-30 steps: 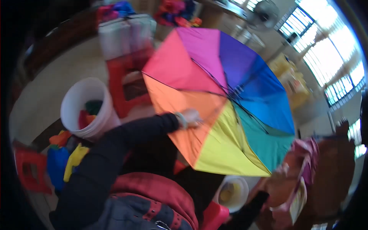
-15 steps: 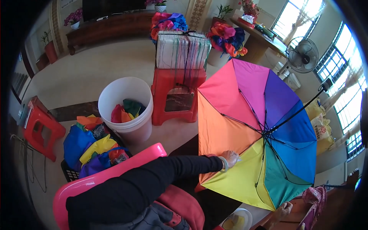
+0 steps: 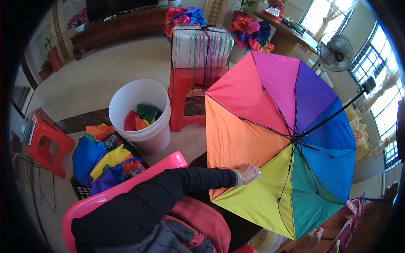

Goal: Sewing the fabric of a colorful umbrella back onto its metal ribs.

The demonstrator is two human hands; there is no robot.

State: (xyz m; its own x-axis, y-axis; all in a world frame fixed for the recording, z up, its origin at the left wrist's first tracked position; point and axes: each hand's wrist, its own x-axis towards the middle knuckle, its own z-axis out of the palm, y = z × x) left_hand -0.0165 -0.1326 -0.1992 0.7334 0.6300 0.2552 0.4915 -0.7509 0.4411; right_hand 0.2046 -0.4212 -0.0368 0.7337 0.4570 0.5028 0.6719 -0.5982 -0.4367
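Observation:
An open umbrella [image 3: 253, 126] with rainbow panels is tilted before me, its ribbed inside facing up and its black shaft pointing to the upper right. My left hand [image 3: 248, 173] is closed over the seam between the orange and yellow panels. A small whitish tip [image 3: 259, 174] shows past its fingers; its kind cannot be made out. At the lower rim, by the green panel, my right hand [image 3: 314, 236] is closed at the canopy's edge, with its fingers partly hidden.
A white bucket [image 3: 141, 90] with coloured cloth stands left of a red stool [image 3: 185, 80], which bears a white block hung with threads [image 3: 202, 46]. Nearer are a basket of folded fabric [image 3: 82, 189] and a pink chair back [image 3: 126, 185]. A fan [image 3: 336, 52] stands far right.
The umbrella has shifted a little and looks larger in view. My left hand has moved slightly left and up along the panels; my right hand sits slightly lower at the rim.

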